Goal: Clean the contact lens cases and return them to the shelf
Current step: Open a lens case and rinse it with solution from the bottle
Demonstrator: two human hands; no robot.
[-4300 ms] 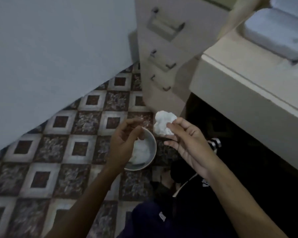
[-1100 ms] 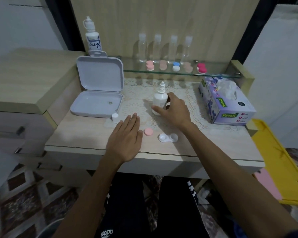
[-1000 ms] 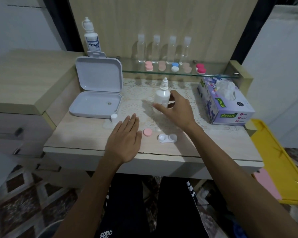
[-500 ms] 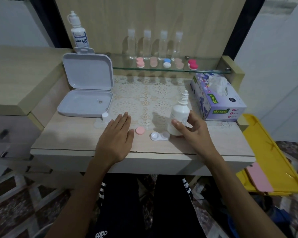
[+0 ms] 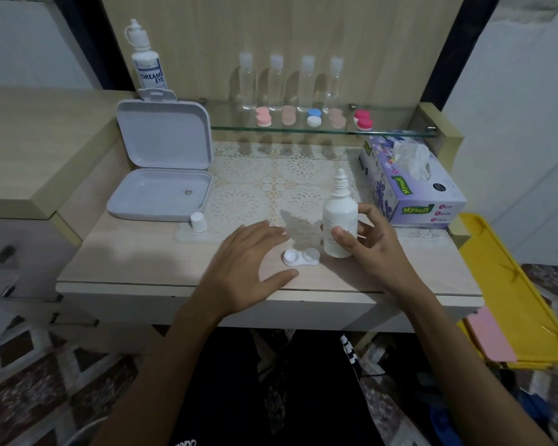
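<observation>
One white twin-well contact lens case [image 5: 301, 257] lies uncapped on the pale wooden desk [image 5: 136, 262], uncleaned. A white dropper bottle [image 5: 339, 225] is gripped by the right hand [image 5: 372, 249]; the left hand [image 5: 245, 268] is spread flat beside the case. Five capped cases [image 5: 313, 117] sit shelved.

The tall white bottle [image 5: 145, 57] standing at the far left, behind the open grey case, carries a label reading "DREAM EYE" in dark capitals. The tissue box [image 5: 413, 188] at the right of the bench [image 5: 136, 262] shows the brand "Mysoft" twice, in green: once along its top edge and once on its near side, where the words "Soft Facial Tissue" follow in smaller print. The round dark mark on its top is too small to read.
</observation>
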